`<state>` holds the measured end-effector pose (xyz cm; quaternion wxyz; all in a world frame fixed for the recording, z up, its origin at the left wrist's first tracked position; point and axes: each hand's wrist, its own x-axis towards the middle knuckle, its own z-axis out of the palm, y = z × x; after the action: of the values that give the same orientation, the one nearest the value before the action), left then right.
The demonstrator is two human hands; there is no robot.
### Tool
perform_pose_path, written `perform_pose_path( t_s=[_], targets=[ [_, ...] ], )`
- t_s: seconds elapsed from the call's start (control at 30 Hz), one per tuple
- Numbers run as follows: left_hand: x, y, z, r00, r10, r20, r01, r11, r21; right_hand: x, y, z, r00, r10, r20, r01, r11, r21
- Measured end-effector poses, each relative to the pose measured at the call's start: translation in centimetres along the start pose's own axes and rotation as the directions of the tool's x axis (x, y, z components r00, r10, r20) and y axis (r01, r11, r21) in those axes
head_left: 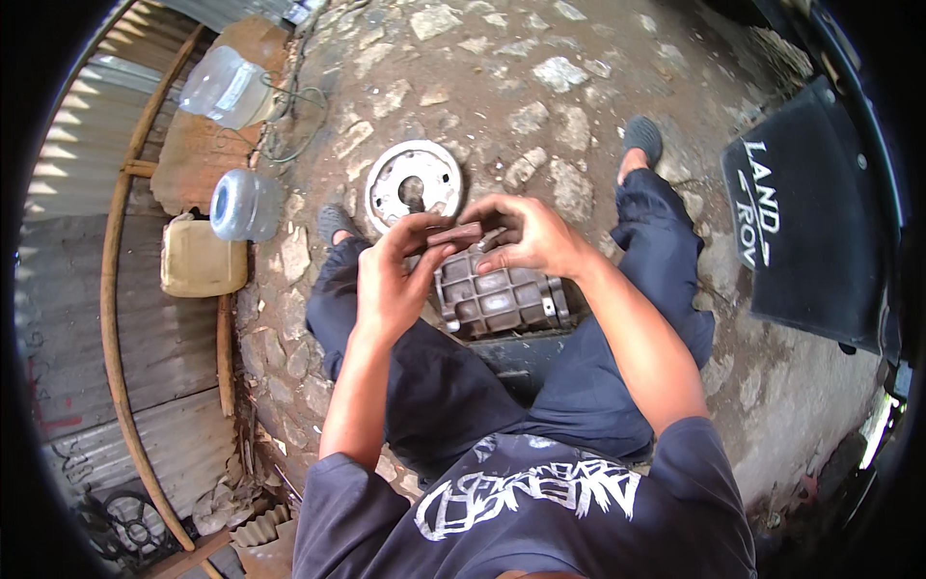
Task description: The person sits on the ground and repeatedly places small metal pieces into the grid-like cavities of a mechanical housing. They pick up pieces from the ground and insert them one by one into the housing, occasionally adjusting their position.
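My left hand (391, 275) is closed, its thumb and fingers pinching a short reddish-brown bar (455, 234). Close by on the right, my right hand (535, 239) curls its fingers and thumb round a small grey metal piece (490, 241), mostly hidden by the fingers. The bar's right end comes up to this hand; whether the two pieces touch I cannot tell. Below both hands, between my legs, lies a ribbed grey metal housing (497, 299), its far side covered by my hands. Just beyond it on the ground rests a whitish round metal disc (386, 188) with a centre hole.
At the left stand a large clear plastic bottle (227, 87), a bluish one (246, 206) and a yellowish jerrycan (204, 257), beside a corrugated metal wall (68, 289). A black lettered flap (820, 222) hangs at the right. Uneven stones (559, 74) stud the dirt ground.
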<state>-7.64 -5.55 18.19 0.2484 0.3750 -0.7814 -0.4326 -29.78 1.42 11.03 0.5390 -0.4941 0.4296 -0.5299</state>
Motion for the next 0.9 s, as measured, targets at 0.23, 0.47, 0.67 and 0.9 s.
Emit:
perform_pose_path(
  t_s=[0.23, 0.47, 0.67, 0.9],
  targets=[
    [1.5, -7.0, 0.4, 0.976, -0.157, 0.150, 0.206, 0.886, -0.416, 2.0, 2.5, 1.7, 0.958, -0.130, -0.257, 0.042, 0.947, -0.319],
    [2.6, -6.7, -0.5, 0.981, 0.000, 0.193, 0.057, 0.955, -0.293, 1.8, 0.6, 1.5, 0.963, -0.136, -0.233, 0.021, 0.899, -0.438],
    [1.7, -6.7, -0.7, 0.984, -0.006, 0.177, 0.057, 0.957, -0.285, 1.6, 0.3, 1.8, 0.962, -0.170, -0.213, 0.036, 0.854, -0.519],
    [1.3, -5.9, -0.6, 0.975, 0.029, 0.222, 0.060, 0.922, -0.382, 0.7, 0.0, 1.6, 0.951, -0.172, -0.256, 0.015, 0.855, -0.518]
  ],
)
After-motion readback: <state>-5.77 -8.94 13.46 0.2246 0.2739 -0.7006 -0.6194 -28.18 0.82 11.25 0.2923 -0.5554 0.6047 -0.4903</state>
